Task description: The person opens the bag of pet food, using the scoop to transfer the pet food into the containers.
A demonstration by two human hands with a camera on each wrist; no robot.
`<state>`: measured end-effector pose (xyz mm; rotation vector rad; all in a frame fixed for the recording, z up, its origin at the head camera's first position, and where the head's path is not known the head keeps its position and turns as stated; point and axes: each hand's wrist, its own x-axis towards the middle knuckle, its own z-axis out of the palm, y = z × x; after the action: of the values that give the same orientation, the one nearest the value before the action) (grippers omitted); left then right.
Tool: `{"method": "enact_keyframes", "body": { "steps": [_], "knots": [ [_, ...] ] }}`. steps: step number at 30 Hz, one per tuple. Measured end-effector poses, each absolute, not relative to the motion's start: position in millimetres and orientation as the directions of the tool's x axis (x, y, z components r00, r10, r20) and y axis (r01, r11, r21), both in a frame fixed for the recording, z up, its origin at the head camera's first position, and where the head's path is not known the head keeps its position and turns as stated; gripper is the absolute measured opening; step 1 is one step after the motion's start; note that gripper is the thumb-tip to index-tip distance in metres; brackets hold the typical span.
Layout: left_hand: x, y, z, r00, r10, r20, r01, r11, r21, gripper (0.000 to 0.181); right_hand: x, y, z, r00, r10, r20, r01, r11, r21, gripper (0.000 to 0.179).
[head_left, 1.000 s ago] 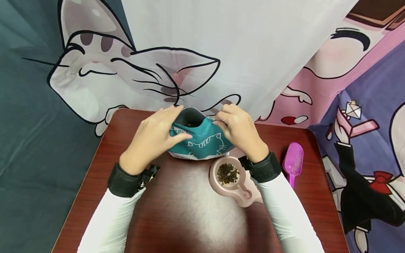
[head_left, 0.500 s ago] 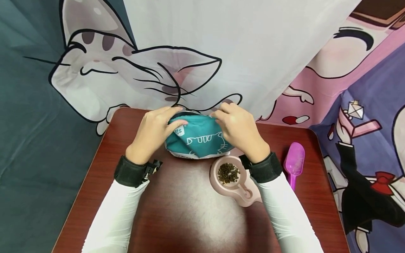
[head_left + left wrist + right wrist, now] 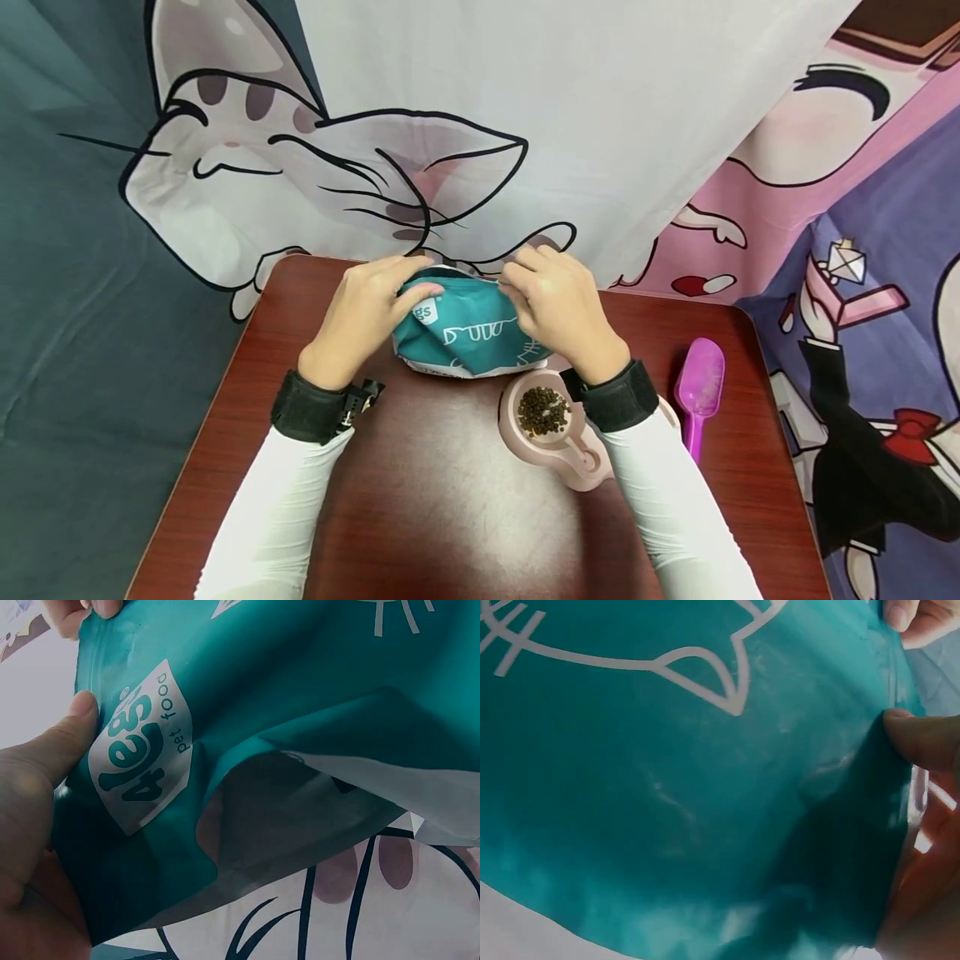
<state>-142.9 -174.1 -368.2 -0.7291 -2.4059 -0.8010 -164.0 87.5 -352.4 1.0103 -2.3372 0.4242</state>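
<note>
A teal pet food bag [image 3: 468, 337] with a white cat outline stands at the back of the table. My left hand [image 3: 360, 312] grips its upper left edge, thumb on the front and fingers behind. At the upper right edge, my right hand [image 3: 558, 304] pinches the bag between thumb and fingers. In the left wrist view the thumb [image 3: 71, 739] lies beside the printed label [image 3: 146, 750], and a gap in the bag's mouth shows its grey lining [image 3: 277, 817]. The right wrist view has the right thumb [image 3: 922, 739] pressed on the teal front.
A pink bowl [image 3: 517, 450] holding brown kibble [image 3: 542, 411] sits just in front of the bag, partly under my right wrist. Farther right lies a purple scoop [image 3: 701, 379] on the brown table [image 3: 247, 467]. Printed cloth [image 3: 465, 67] hangs right behind the table.
The wide-gaping bag mouth has narrowed as its front edge came up. My left hand has shifted slightly right and forward. Most recently, my right hand's fingertips have moved slightly left along the top edge.
</note>
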Motion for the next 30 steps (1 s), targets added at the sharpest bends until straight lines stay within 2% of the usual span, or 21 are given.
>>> {"method": "enact_keyframes", "body": {
  "steps": [3, 6, 8, 12, 22, 27, 30],
  "knots": [
    [-143, -173, -368, -0.729, 0.328, 0.600, 0.622, 0.683, 0.383, 0.037, -162, 83, -352, -0.568, -0.584, 0.580, -0.730, 0.683, -0.027, 0.009],
    [-143, -172, -368, -0.730, 0.325, 0.601, 0.621, 0.682, 0.385, 0.035, -160, 79, -352, -0.562, -0.613, 0.555, -0.727, 0.686, 0.021, 0.020],
    [-142, -172, -368, -0.733, 0.323, 0.598, 0.619, 0.680, 0.393, 0.034, -160, 77, -354, -0.559, -0.621, 0.549, -0.728, 0.685, 0.034, 0.021],
    [-143, -173, -369, -0.739, 0.316, 0.595, 0.617, 0.672, 0.410, 0.033, -162, 77, -357, -0.546, -0.622, 0.562, -0.739, 0.673, 0.027, 0.013],
    [-142, -175, -370, -0.732, 0.331, 0.595, 0.630, 0.661, 0.407, 0.025, -167, 81, -362, -0.506, -0.609, 0.610, -0.763, 0.646, 0.012, 0.019],
    [-142, -175, -369, -0.725, 0.348, 0.595, 0.635, 0.672, 0.382, 0.020, -169, 79, -364, -0.497, -0.591, 0.635, -0.767, 0.642, -0.003, 0.023],
    [-141, -174, -367, -0.715, 0.359, 0.600, 0.639, 0.684, 0.353, 0.022, -169, 78, -364, -0.486, -0.587, 0.647, -0.769, 0.639, 0.003, 0.022]
  ]
}}
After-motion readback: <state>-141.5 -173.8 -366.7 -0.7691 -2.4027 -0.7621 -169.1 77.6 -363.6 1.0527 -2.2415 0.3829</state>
